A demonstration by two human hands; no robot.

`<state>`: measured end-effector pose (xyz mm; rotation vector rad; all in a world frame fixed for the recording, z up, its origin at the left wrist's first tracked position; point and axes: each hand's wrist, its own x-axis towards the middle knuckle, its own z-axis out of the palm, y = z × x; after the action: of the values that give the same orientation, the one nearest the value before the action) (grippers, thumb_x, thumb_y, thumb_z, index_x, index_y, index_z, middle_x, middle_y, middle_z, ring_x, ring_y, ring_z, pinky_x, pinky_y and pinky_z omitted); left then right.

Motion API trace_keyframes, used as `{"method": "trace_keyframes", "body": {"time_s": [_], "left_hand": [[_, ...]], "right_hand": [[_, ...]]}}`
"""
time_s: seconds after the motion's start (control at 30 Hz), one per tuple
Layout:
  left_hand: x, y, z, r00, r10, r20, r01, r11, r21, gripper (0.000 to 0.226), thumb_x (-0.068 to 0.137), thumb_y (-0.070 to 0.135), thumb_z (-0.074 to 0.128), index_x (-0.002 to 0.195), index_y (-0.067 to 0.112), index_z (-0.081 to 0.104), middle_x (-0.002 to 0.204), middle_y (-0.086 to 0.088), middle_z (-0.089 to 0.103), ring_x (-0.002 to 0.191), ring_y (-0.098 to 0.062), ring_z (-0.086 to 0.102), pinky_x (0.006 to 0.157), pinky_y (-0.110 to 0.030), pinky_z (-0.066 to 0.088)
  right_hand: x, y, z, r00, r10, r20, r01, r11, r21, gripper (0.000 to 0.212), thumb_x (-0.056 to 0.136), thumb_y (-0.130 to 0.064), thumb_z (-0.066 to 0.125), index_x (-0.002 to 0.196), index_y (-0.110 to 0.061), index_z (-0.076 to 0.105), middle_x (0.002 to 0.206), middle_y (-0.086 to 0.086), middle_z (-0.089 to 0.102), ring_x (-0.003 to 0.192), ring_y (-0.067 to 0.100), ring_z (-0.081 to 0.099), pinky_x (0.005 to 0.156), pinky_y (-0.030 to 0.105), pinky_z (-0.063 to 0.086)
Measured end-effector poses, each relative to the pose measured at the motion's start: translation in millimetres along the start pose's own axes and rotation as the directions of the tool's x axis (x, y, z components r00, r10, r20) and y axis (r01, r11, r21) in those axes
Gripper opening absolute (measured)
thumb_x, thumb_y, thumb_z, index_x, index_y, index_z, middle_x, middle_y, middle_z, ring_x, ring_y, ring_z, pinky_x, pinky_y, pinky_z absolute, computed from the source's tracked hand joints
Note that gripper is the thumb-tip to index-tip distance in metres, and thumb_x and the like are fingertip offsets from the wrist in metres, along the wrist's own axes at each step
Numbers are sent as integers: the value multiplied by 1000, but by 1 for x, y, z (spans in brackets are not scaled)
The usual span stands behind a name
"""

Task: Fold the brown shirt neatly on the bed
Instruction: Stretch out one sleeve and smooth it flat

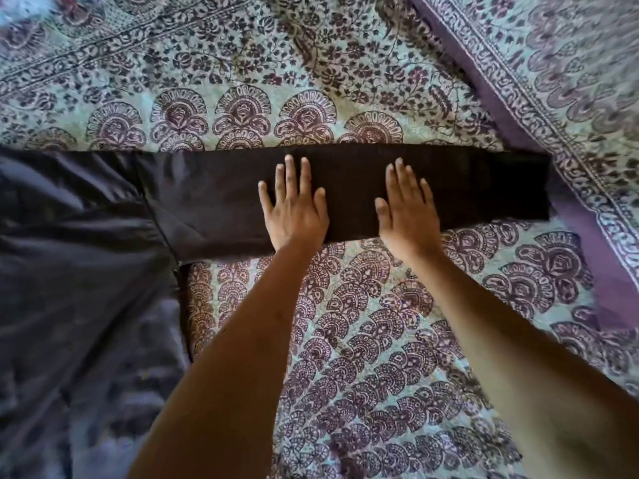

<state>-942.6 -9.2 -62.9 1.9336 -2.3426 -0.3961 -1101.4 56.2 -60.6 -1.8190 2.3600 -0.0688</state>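
The dark brown shirt (103, 236) lies spread on the bed, its body filling the left side. One long sleeve (484, 188) stretches flat to the right, its cuff ending near the purple border. My left hand (294, 205) rests palm down on the middle of the sleeve, fingers spread. Beside it, a little to the right, my right hand (406, 209) presses flat on the same sleeve with its fingers apart. Neither hand grips the cloth.
The bed is covered by a pale green bedspread (363, 340) printed with purple paisley and floral motifs. A second printed cloth with a solid purple border (594, 264) overlaps it along the right side.
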Motion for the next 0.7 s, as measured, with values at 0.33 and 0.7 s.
{"method": "trace_keyframes", "body": {"time_s": [0.33,0.7], "left_hand": [[-1,0,4,999,9,-36,-8,1000,27,56,98,40,25,149,21,13,159,-2,8,146,-20,8,117,-46,0],[-1,2,7,999,18,-45,-16,999,44,57,96,41,22,149,22,14,158,-3,10,146,-21,10,117,-46,1]], "right_hand": [[-9,90,-29,970,244,-5,-244,969,-44,68,89,-39,11,146,-3,11,156,14,7,144,22,6,117,36,1],[12,91,-19,996,81,23,-81,997,-14,70,92,-49,15,147,-8,8,156,12,4,144,23,5,116,36,3]]}}
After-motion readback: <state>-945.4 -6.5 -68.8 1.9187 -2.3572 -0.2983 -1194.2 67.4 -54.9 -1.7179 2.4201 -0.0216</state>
